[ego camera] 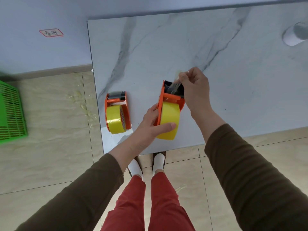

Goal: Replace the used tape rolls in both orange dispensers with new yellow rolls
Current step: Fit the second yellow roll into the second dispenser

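Two orange dispensers are over the marble table (166, 47). The left dispenser (125, 110) lies near the table's left edge with a yellow roll (114, 120) in it. My left hand (150, 125) grips the second dispenser (173, 98) and its yellow roll (169, 120), thumb across the roll. My right hand (195, 90) pinches the clear tape end (175, 86) and holds it up over the black cutter end of that dispenser.
A green plastic basket (11, 112) stands on the tiled floor at the left. Tape scraps (85, 104) litter the floor beside the table. A white cup-like object (295, 35) lies at the table's far right. My feet are under the near table edge.
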`<state>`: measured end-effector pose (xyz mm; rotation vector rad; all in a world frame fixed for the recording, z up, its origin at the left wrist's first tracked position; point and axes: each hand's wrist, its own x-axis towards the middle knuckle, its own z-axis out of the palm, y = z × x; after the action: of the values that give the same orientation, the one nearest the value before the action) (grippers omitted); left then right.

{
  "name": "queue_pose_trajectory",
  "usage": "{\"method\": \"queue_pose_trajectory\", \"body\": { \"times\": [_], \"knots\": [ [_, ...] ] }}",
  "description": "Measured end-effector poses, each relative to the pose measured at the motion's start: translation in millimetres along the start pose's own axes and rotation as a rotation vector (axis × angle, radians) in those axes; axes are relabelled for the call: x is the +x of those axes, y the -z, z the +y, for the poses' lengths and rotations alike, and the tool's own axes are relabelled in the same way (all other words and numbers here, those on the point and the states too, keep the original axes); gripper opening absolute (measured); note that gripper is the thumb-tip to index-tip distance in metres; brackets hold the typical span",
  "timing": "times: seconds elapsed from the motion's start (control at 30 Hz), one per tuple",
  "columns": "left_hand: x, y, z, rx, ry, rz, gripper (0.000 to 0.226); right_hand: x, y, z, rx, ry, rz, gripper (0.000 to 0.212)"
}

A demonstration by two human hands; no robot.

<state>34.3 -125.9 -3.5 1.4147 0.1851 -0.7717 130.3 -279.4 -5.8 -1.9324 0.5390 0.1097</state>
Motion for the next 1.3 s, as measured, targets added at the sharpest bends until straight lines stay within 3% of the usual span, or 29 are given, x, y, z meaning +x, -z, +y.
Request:
{"method": "queue_pose_trajectory", "body": {
  "times": [0.23,0.4,0.5,0.57,0.7,0.9,1.03,1.17,1.3],
  "knots": [
    [0.4,-3.1,-7.7,0.004,0.035,-0.013,0.071,19.2,0.7,5.4,0.022,-0.154,0.0,0.021],
    [-0.7,-3.8,-9.6,-0.008,0.018,-0.026,0.064,31.2,-1.9,13.6,0.066,-0.292,-0.021,0.017],
    [-0.3,-0.7,-11.6,-0.022,0.032,-0.025,0.07,38.5,-2.4,18.9,0.141,-0.386,-0.037,0.014],
    [-1.0,0.4,-12.0,-0.014,0.038,-0.017,0.071,40.2,-1.0,20.4,0.152,-0.437,-0.107,0.004],
    [-4.2,-0.6,-7.9,-0.019,-0.004,0.021,0.051,41.9,-0.1,25.6,0.315,-0.614,-0.203,0.013],
    [-7.0,-3.1,-3.5,-0.07,-0.04,0.048,0.043,40.2,1.2,34.7,0.566,-0.848,-0.608,0.011],
    [-0.1,0.1,-8.4,-0.124,-0.03,0.122,0.04,26.4,-9.3,46.0,0.63,-0.791,-0.791,0.031],
    [9.9,4.4,-17.1,-0.179,0.018,0.25,0.048,5.7,-22.1,67.1,0.781,-0.806,-0.75,0.063],
    [17.3,9.1,-23.0,-0.211,0.092,0.324,0.053,-13.5,-41.4,84.1,0.884,-0.841,-0.646,0.064]
  ]
}}
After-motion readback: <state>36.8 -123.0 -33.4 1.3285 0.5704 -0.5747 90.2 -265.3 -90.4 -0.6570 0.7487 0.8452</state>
